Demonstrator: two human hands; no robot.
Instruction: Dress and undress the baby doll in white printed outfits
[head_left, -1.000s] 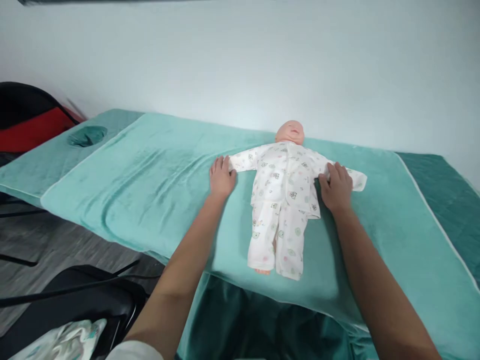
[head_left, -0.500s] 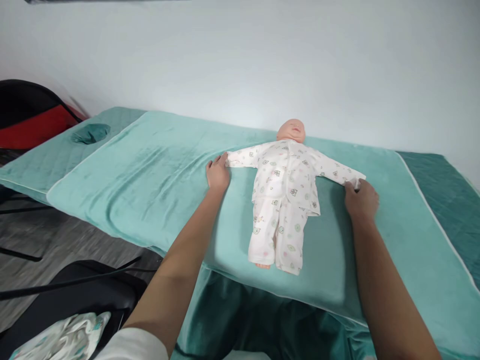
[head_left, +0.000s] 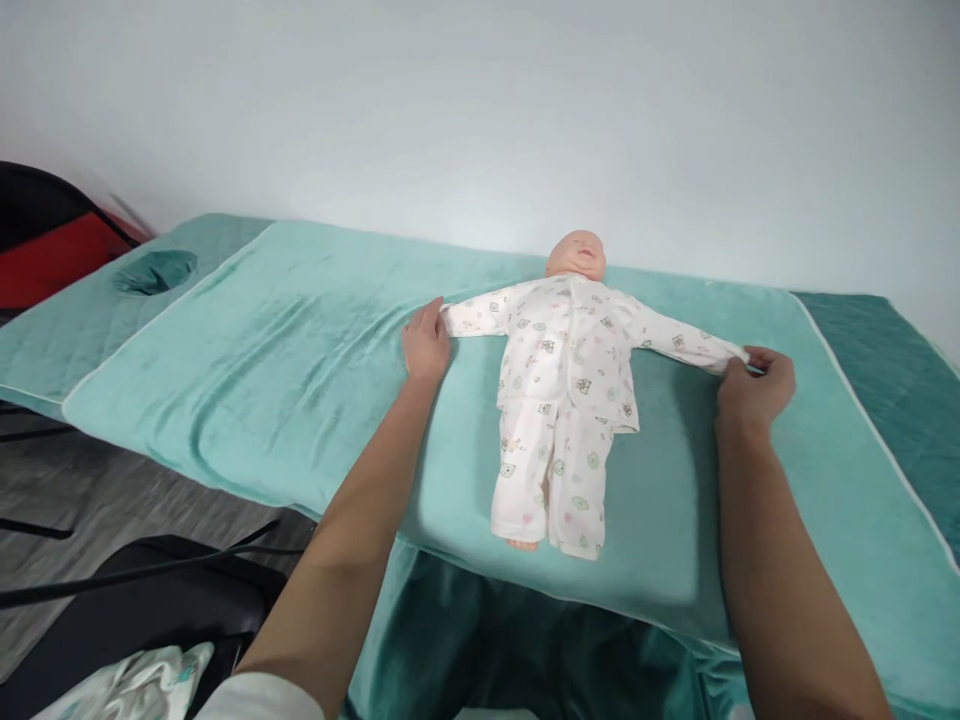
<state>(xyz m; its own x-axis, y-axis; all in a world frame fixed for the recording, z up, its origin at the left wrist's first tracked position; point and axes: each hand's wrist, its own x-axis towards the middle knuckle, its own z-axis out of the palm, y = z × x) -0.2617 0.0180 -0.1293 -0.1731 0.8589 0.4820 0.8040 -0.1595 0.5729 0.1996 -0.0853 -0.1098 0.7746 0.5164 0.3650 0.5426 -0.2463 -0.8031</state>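
A baby doll (head_left: 576, 255) lies on its back on the green-covered bed (head_left: 480, 500), its head toward the wall. It wears a white printed pyjama top (head_left: 566, 340) and matching pyjama trousers (head_left: 551, 470); toes show under one trouser leg. Both sleeves are stretched out sideways. My left hand (head_left: 426, 340) has its fingers closed at the cuff of the left-side sleeve, low on the bed. With a pinch, my right hand (head_left: 756, 388) holds the end of the other sleeve, which is pulled straight. The doll's hands are hidden.
A face hole (head_left: 155, 272) is at the bed's left end. A black chair (head_left: 150, 600) holding a crumpled white printed cloth (head_left: 142, 685) stands at the lower left. Another chair with a red part (head_left: 60, 255) is beyond. The white wall (head_left: 480, 120) runs along the back.
My right hand has moved outward to the right, and the sleeve in it is drawn out longer and straighter. My left hand stays at its cuff. The view has shifted slightly.
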